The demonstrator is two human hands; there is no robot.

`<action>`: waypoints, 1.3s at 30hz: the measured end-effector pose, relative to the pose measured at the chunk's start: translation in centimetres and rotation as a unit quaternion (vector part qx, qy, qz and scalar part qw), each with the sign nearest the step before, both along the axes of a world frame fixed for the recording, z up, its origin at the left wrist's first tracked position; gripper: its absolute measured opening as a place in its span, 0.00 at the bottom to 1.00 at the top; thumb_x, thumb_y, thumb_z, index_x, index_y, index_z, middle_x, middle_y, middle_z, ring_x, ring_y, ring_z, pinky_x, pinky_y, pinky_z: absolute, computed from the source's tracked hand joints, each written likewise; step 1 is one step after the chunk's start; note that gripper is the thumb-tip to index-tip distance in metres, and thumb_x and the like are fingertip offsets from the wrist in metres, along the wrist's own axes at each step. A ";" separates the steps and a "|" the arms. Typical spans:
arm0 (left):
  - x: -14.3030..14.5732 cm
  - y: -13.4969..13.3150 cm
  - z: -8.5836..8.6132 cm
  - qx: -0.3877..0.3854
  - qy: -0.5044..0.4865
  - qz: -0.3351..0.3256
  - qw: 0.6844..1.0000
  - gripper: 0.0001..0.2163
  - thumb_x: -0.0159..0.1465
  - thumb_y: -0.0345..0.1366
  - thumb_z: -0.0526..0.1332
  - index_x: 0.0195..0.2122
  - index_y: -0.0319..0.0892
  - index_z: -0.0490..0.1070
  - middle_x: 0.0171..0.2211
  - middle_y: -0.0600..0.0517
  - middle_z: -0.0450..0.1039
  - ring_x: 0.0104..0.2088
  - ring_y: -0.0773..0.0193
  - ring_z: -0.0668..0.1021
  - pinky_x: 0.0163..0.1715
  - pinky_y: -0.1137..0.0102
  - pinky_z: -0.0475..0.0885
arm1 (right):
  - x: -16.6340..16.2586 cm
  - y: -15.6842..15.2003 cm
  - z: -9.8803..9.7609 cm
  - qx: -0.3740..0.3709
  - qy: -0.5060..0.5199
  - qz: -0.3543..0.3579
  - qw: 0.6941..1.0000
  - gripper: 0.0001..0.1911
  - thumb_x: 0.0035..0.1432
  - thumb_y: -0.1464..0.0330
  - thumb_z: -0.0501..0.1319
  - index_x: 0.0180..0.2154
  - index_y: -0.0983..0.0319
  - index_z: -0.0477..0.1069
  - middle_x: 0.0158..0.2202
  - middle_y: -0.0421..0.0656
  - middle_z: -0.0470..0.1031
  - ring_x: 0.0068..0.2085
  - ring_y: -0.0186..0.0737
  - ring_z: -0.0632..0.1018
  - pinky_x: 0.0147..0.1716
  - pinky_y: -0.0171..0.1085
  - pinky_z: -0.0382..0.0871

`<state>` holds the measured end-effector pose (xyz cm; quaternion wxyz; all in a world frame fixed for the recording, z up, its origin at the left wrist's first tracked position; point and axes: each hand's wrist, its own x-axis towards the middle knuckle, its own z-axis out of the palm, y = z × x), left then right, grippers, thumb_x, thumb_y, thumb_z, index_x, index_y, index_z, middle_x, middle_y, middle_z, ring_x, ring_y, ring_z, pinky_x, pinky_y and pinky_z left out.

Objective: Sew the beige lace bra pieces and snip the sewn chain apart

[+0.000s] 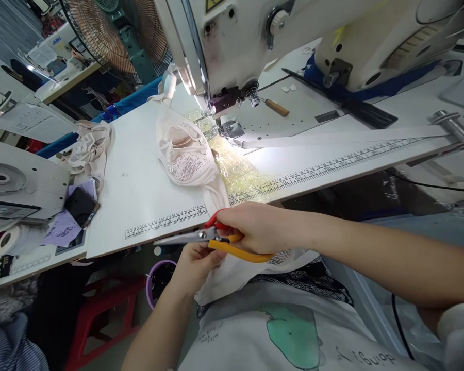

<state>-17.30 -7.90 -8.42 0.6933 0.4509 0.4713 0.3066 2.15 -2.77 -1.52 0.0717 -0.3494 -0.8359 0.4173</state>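
My right hand [251, 224] is closed around a pair of scissors [242, 251] with red and orange handles. Their blades [185, 237] point left, just past the table's front edge and above my left hand [195, 270]. The left fingers pinch the edge of a cream fabric piece [226, 278] that hangs over my lap; the exact grip is partly hidden under the scissors. A cream bra [185, 157] with a lace cup lies on the sewing table, its band running down to the edge by my hands.
The sewing machine head [228, 51] stands over the bra, beside crinkled clear yellowish film [239, 170]. A screwdriver [276, 107] rests on the bed. More cream garments [93, 149] and a phone [81, 206] lie left. Below are a red stool [104, 314] and a purple bin [151, 288].
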 end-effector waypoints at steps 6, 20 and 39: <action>-0.4 -1.2 0.0 -0.032 -0.005 0.079 0.996 0.12 0.51 0.42 0.69 0.27 0.37 0.72 0.21 0.55 0.67 0.22 0.73 0.67 0.24 0.76 0.61 | 3.3 -3.2 -2.2 -0.045 0.114 -0.084 0.989 0.18 0.50 0.56 0.60 0.27 0.59 0.54 0.25 0.37 0.60 0.23 0.32 0.61 0.21 0.32 0.58; 0.8 -1.3 1.2 -0.048 0.016 0.106 0.993 0.12 0.47 0.41 0.70 0.23 0.37 0.72 0.20 0.55 0.67 0.21 0.73 0.66 0.23 0.77 0.60 | 4.4 -7.0 -6.6 -0.111 -0.014 0.002 0.994 0.18 0.55 0.53 0.52 0.25 0.59 0.51 0.25 0.39 0.63 0.23 0.35 0.63 0.22 0.33 0.53; 0.7 -1.4 1.9 -0.001 0.076 0.067 0.995 0.11 0.51 0.41 0.67 0.24 0.37 0.70 0.22 0.54 0.68 0.22 0.72 0.67 0.23 0.76 0.62 | 3.8 -7.1 -7.5 -0.130 0.007 -0.125 0.984 0.22 0.54 0.52 0.54 0.20 0.59 0.50 0.20 0.37 0.60 0.21 0.34 0.62 0.20 0.33 0.55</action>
